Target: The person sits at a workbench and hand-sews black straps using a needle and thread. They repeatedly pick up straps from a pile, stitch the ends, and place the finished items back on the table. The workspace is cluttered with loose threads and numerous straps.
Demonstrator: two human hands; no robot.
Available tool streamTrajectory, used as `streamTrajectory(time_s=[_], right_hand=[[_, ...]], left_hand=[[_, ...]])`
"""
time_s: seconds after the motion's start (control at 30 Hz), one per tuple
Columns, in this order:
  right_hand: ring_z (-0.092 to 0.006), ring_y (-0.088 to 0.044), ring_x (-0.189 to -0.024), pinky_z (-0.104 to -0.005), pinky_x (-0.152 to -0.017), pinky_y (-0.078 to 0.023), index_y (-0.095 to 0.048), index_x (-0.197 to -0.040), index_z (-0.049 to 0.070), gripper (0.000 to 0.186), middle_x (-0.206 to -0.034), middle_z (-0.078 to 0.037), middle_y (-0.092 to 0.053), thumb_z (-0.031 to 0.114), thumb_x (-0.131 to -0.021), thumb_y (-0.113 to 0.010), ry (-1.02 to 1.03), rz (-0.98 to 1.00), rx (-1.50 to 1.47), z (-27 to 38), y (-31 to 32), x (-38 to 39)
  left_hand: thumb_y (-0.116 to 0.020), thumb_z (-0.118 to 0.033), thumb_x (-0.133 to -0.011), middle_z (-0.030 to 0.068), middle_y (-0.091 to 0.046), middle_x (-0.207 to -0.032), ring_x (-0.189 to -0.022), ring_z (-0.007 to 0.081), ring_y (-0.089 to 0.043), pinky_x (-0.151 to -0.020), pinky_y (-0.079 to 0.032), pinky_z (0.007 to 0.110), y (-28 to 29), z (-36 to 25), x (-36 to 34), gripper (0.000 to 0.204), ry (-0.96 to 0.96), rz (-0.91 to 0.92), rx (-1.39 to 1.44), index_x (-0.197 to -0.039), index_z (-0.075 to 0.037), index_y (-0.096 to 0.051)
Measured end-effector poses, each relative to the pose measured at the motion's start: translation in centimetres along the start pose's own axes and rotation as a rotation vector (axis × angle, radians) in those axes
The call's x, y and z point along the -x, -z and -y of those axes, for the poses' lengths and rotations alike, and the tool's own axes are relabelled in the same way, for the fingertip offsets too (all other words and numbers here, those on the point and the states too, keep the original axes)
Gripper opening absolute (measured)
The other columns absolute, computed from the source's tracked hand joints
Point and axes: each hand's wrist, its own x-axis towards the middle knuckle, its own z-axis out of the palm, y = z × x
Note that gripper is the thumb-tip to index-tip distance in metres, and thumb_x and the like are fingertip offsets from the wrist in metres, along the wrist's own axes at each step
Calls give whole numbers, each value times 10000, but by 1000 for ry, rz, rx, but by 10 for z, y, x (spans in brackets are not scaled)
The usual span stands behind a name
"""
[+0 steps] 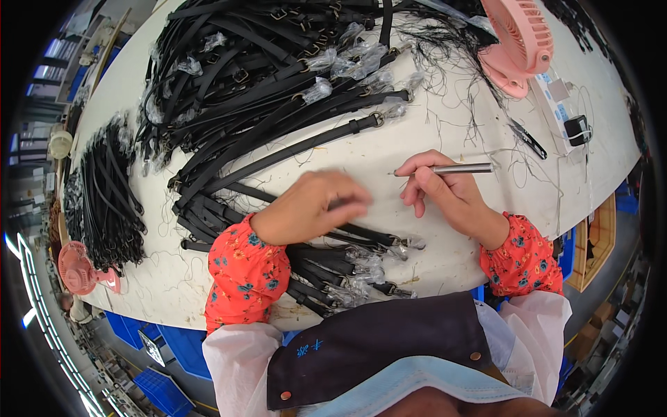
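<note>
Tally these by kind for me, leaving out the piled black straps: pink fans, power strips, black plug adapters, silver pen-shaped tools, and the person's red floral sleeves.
Pink fans: 2
Power strip: 1
Black plug adapter: 1
Silver pen-shaped tool: 1
Red floral sleeves: 2
Total: 7

From my remote station I observe a white worktable (438, 250). It directly supports black buckled belts (299, 149), heaped centrally; a separate strap bundle (104, 194) at left; loose black threads (445, 42); a pink desk fan (517, 38); a white power strip (549, 104); and a slim black hand tool (531, 142).
</note>
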Motion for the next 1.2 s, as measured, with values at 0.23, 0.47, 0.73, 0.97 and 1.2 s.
streamTrajectory(time_s=[0.23, 0.47, 0.73, 0.97, 1.2], right_hand=[[-96, -603, -701, -237, -664, -486, -590, -1226, 20, 339, -867, -58, -651, 309, -1109, -458, 95, -82, 28, 3, 3, 0], [-110, -613, -733, -250, -695, -496, -576, -1244, 11, 355, -896, -76, -670, 316, -1110, -453, 129, -64, -21, -3, 3, -1], [-127, -629, -720, -267, -716, -515, -572, -1225, -17, 387, -870, -99, -674, 325, -1111, -432, 76, -132, -65, 0, 4, -4], [-112, -616, -634, -260, -713, -516, -609, -1124, -30, 383, -835, -75, -670, 314, -1106, -440, 16, -88, -41, -1, 4, -3], [-91, -608, -602, -239, -596, -502, -676, -925, -34, 426, -862, -70, -671, 293, -1098, -466, -125, 28, 79, 11, 0, -3]], left_hand=[[-743, -28, -818, 134, -662, -1154, -1034, 352, -618, -924, -488, 418, -10, 14, -13, 323, -99, -525, -513, -1134, -49, -680], [-788, -32, -795, 91, -585, -1071, -868, 260, -577, -764, -508, 370, -15, -3, -11, 364, 66, -232, -45, -1126, -48, -637], [-810, -62, -787, 65, -583, -1004, -813, 217, -564, -701, -484, 338, -41, 0, -20, 309, -241, -398, -342, -1078, -120, -724], [-723, 2, -860, 64, -626, -927, -768, 194, -579, -675, -478, 312, -45, 4, -21, 166, -187, -380, -114, -1004, -76, -698], [-659, -13, -928, 48, -644, -963, -710, 94, -526, -652, -452, 254, -31, 2, -15, 55, 44, -297, 159, -981, -1, -650]])
